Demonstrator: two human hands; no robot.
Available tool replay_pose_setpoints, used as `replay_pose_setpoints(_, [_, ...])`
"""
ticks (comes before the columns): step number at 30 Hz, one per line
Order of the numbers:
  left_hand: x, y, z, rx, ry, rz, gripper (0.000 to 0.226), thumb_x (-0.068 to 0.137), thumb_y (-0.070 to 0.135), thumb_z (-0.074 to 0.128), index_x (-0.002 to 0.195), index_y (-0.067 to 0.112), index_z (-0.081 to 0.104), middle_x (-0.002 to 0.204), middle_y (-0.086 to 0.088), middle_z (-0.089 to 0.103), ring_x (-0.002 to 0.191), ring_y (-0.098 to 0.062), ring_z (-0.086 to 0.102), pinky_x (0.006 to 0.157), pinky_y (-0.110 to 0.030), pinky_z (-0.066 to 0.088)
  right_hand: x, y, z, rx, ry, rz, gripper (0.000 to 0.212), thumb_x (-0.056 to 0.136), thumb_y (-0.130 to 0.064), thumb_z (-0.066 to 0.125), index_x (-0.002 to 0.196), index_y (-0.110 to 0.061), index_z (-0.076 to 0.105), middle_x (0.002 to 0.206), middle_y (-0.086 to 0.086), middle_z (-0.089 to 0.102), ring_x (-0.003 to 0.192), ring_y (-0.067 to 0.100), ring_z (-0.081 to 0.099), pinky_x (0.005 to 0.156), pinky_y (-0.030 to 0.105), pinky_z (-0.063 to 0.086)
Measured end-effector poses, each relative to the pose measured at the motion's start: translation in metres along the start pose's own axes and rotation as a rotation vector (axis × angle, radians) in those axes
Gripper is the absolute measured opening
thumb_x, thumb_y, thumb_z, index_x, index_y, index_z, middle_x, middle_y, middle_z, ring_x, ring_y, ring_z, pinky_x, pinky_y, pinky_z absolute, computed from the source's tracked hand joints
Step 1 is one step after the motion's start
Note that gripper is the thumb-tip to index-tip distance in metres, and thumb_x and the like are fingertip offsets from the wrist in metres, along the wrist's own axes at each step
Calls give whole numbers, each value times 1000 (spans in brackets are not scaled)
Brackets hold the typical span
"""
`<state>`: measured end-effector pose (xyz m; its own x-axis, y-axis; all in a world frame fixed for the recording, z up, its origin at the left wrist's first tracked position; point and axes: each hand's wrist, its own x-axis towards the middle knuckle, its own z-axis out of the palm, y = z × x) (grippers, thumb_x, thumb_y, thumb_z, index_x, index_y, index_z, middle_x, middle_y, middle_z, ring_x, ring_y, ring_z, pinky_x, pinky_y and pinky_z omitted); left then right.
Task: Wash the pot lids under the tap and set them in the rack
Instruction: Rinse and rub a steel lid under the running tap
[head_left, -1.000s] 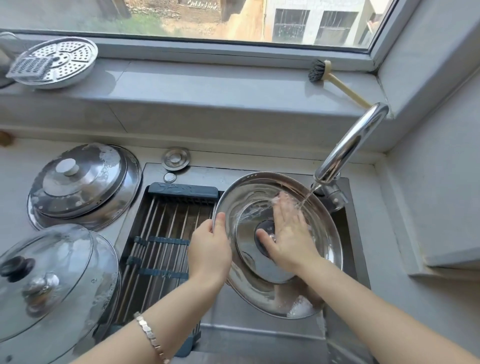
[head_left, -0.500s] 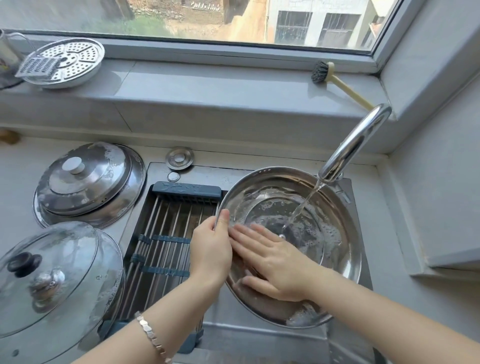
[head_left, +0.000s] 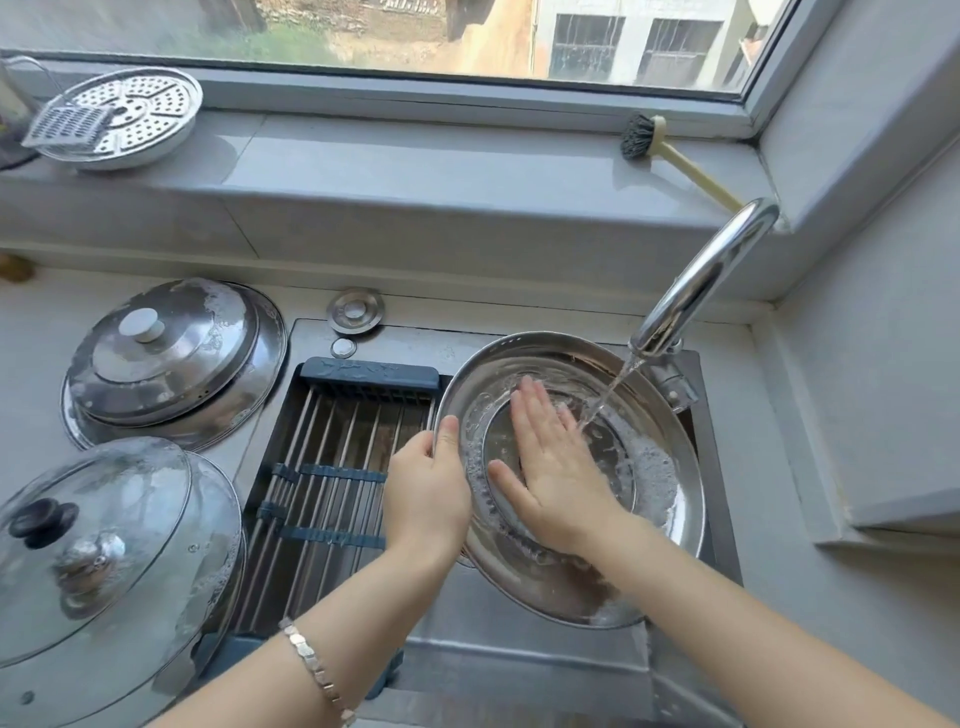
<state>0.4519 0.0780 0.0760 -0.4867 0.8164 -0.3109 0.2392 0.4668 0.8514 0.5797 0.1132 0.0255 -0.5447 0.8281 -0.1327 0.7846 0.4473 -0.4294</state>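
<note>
A wide, round steel lid (head_left: 660, 525), shiny and shallow, is held tilted over the sink (head_left: 519, 660), with foam and beads of water along its right side. The left hand (head_left: 426, 493) grips its left rim, thumb curled over the edge. The right hand (head_left: 556, 467) lies flat and open on the middle of the lid, fingers straight and pointing to the far rim. A thin stream of water (head_left: 613, 389) falls from the curved chrome tap (head_left: 701, 280) just beside those fingers. The rack (head_left: 332, 467), steel rods with blue plastic ends, spans the sink's left part. Half a second earlier the right hand lay lower, fingers pointing left at the left thumb, and the stream struck bare metal
</note>
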Motion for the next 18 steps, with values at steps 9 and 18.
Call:
replay_pose_setpoints(9, [-6, -3, 5, 63, -45, -36, 49, 97, 32, 43, 54, 14, 30, 51, 1, 34, 51, -16, 32, 51, -31, 25, 4, 6, -3, 24, -24, 81, 95, 71, -73, -10, 146, -16, -12, 145, -6, -28, 138, 7, -25, 116, 34, -14])
replay_pose_setpoints(18, [-3, 0, 11, 122, -79, -83, 48, 97, 32, 43, 55, 14, 30, 52, 0, 33, 52, -17, 31, 52, -32, 23, 4, 23, -3, 3, -97, 150, 77, 89, -64, 8, 148, -16, -7, 154, 0, -18, 142, 15, -19, 114, 32, -15])
